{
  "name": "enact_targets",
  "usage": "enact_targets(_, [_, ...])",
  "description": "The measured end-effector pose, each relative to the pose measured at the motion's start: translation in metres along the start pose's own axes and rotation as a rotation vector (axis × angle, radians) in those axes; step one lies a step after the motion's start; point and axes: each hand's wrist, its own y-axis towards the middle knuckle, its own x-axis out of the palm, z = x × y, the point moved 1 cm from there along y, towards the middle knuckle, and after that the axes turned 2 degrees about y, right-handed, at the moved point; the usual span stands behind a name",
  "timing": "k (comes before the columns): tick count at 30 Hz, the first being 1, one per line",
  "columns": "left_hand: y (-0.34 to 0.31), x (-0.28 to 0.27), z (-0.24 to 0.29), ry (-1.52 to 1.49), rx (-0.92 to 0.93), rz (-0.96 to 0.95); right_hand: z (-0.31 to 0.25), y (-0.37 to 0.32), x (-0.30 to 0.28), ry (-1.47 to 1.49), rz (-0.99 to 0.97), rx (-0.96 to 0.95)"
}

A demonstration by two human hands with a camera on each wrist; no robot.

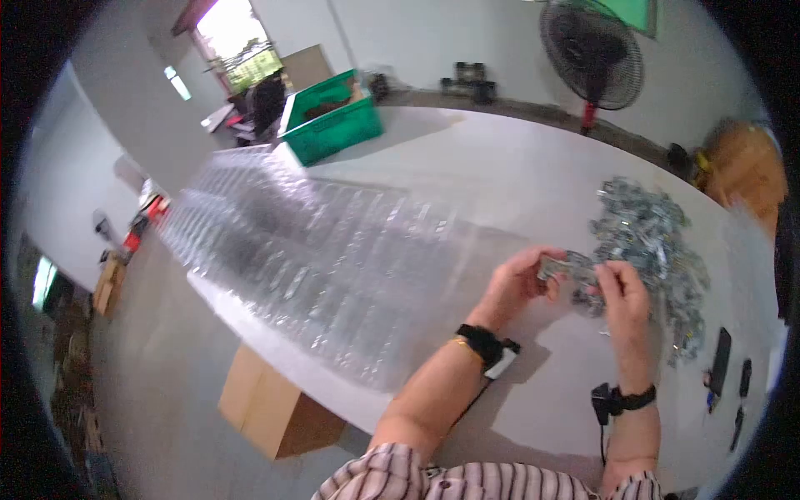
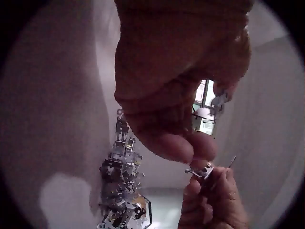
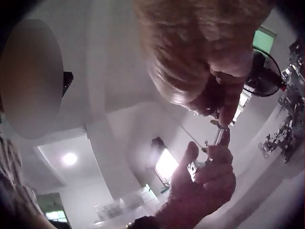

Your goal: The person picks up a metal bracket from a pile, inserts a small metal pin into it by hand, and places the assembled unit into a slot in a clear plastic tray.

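Observation:
Both hands meet beside a heap of small metal parts [image 1: 646, 233]. The left hand [image 1: 525, 282] has its fingers curled round small metal pieces, one showing silver [image 3: 192, 170] against its palm side in the right wrist view. The right hand [image 1: 627, 298] pinches a small metal part [image 2: 206, 171] between thumb and fingers, close to the left fingertips. A narrow metal piece [image 3: 219, 135] spans the space between the two hands in the right wrist view. Another grey piece [image 2: 219, 104] shows by the left thumb. The exact shapes of the held pieces are partly hidden by fingers.
Clear plastic compartment trays [image 1: 350, 258] cover the left of the white table [image 1: 517, 167]. A green crate [image 1: 337, 129] stands at the far edge. Dark tools [image 1: 720, 362] lie at the right, a fan [image 1: 592, 54] stands beyond, and a cardboard box [image 1: 267, 404] is below the table.

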Motion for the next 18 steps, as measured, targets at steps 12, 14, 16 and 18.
enact_targets(12, [0.000, 0.007, -0.003, 0.128, 0.145, -0.065, 0.012, -0.004, 0.008, 0.351, -0.102, 0.204])
enact_targets(14, [-0.001, 0.007, -0.002, 0.102, 0.138, -0.074, 0.016, -0.004, 0.010, 0.359, -0.097, 0.206])
enact_targets(16, [0.000, 0.008, -0.001, 0.079, 0.131, -0.082, 0.018, -0.005, 0.012, 0.368, -0.094, 0.208])
enact_targets(18, [0.000, 0.008, 0.000, 0.020, 0.120, -0.117, 0.019, -0.005, 0.014, 0.404, -0.101, 0.211])
